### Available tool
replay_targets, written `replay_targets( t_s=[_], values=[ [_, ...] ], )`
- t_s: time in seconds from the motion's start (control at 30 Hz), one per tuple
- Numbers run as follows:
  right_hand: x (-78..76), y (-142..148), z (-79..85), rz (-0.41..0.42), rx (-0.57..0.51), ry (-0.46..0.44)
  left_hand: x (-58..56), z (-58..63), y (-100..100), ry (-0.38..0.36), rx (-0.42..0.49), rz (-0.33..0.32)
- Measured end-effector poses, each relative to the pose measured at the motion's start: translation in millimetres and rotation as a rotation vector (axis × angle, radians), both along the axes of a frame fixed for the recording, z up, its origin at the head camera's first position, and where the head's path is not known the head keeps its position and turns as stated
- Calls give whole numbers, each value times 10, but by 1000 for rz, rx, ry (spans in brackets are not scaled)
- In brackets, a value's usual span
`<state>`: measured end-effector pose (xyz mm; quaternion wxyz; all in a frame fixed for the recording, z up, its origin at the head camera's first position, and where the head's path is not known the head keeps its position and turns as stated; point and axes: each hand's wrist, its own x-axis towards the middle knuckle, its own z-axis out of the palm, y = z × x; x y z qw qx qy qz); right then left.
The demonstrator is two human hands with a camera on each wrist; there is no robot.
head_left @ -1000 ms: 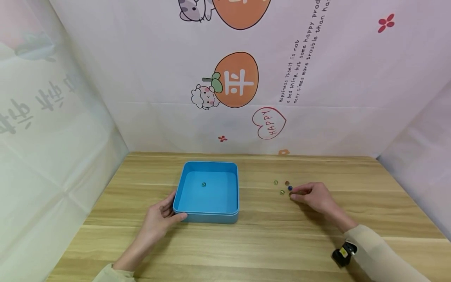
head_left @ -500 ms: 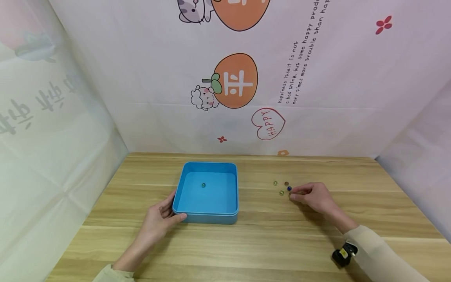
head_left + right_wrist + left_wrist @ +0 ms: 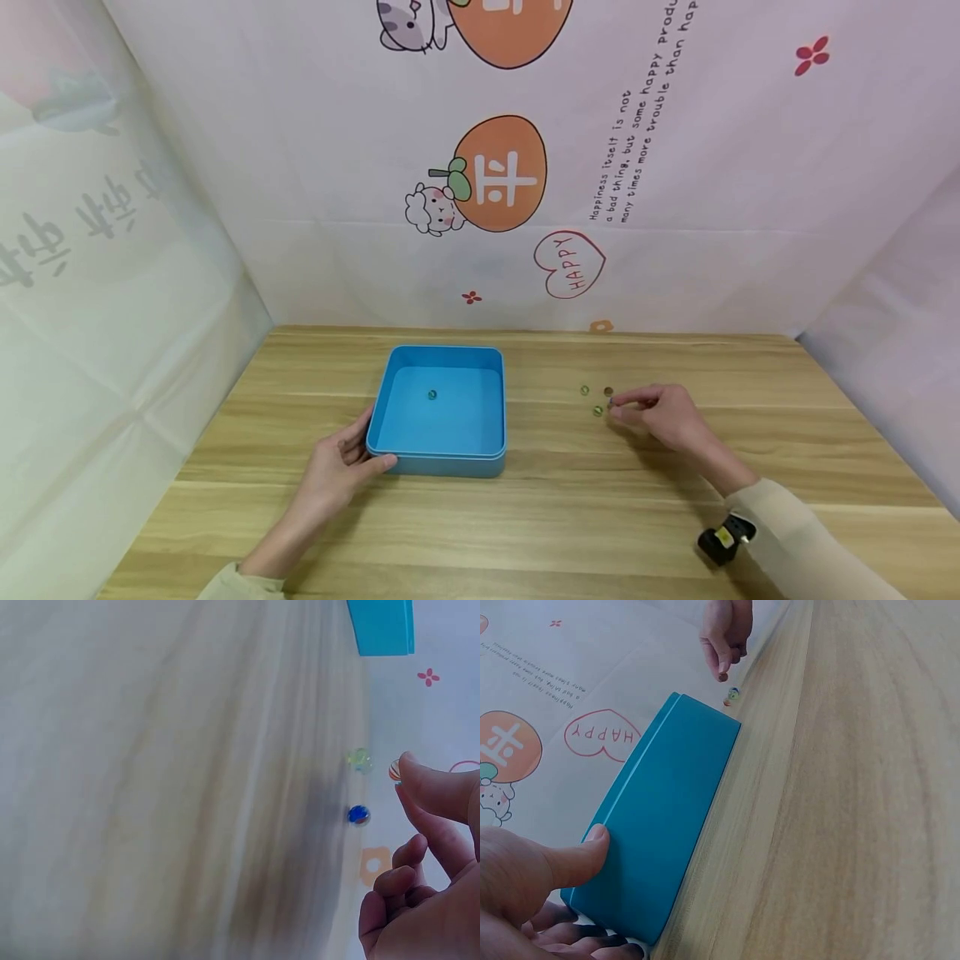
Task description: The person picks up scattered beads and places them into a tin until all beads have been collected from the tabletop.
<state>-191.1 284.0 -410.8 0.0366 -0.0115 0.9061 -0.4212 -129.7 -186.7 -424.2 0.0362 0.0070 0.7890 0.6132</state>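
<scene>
My left hand [image 3: 333, 475] grips the near left corner of a blue square box [image 3: 457, 465], thumb on the front wall and fingers around the left side. One greenish glass marble [image 3: 432, 395] lies inside the box. Between thumb and index finger, my right hand [image 3: 667, 417] pinches a marble with orange stripes [image 3: 394, 772], seen in the right wrist view. Just below it, a blue marble [image 3: 358, 815] and a yellow-green marble [image 3: 360, 760] rest on the table. In the head view a brown marble [image 3: 608, 391] and another yellow-green marble [image 3: 584, 390] lie by the fingertips.
The wooden table [image 3: 450, 542] ends at a printed cloth backdrop [image 3: 337, 275], with white cloth walls on both sides. A black wrist camera [image 3: 717, 546] sits at the right sleeve.
My right hand has lifted slightly and shifted a little left, with the orange-striped marble between its fingertips. It now partly covers the blue marble. The left hand keeps its grip on the box.
</scene>
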Motion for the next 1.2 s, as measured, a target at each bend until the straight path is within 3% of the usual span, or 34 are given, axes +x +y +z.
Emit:
replay_targets(
  t_s=[1.2],
  values=[
    [-179, -647, 251, 29, -170, 10, -7, -6, -11, 3, 0, -6]
  ],
)
